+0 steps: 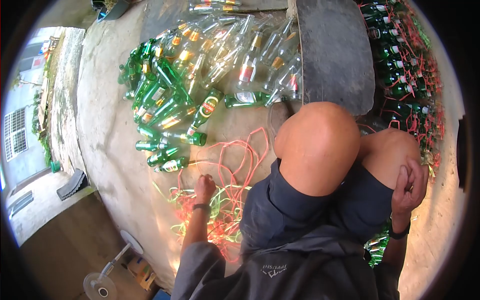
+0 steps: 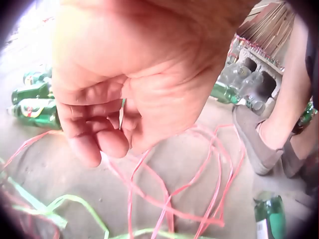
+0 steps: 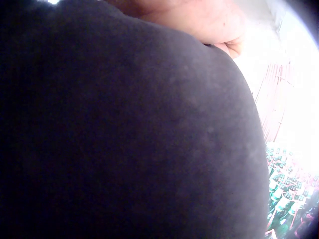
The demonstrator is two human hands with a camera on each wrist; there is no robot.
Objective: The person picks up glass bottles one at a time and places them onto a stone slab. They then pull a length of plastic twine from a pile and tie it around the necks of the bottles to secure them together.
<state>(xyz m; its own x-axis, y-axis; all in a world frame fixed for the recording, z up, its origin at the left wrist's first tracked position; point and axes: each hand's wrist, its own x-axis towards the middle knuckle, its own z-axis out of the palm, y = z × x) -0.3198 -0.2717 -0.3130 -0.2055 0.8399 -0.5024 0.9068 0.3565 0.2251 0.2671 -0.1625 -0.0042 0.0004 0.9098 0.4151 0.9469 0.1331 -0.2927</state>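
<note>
My left hand [image 1: 205,189] hovers over a tangle of red and green plastic strips [image 1: 220,215] on the floor. In the left wrist view its fingers [image 2: 109,142] bend loosely toward the palm, and nothing shows in their grasp. Pink strips [image 2: 167,199] loop on the ground behind and below it. Nearest to this hand lies a green bottle [image 1: 172,165] on its side. My right hand [image 1: 410,185] rests on the right knee with relaxed fingers. Dark cloth [image 3: 134,124] fills most of the right wrist view, hiding most of that hand.
Many green bottles [image 1: 162,95] and clear bottles [image 1: 227,50] lie in a heap ahead. A dark board [image 1: 336,55] stands beyond the knees. To the right, rows of green bottles [image 1: 400,65] are bound with red strips. A fan [image 1: 102,287] stands at lower left.
</note>
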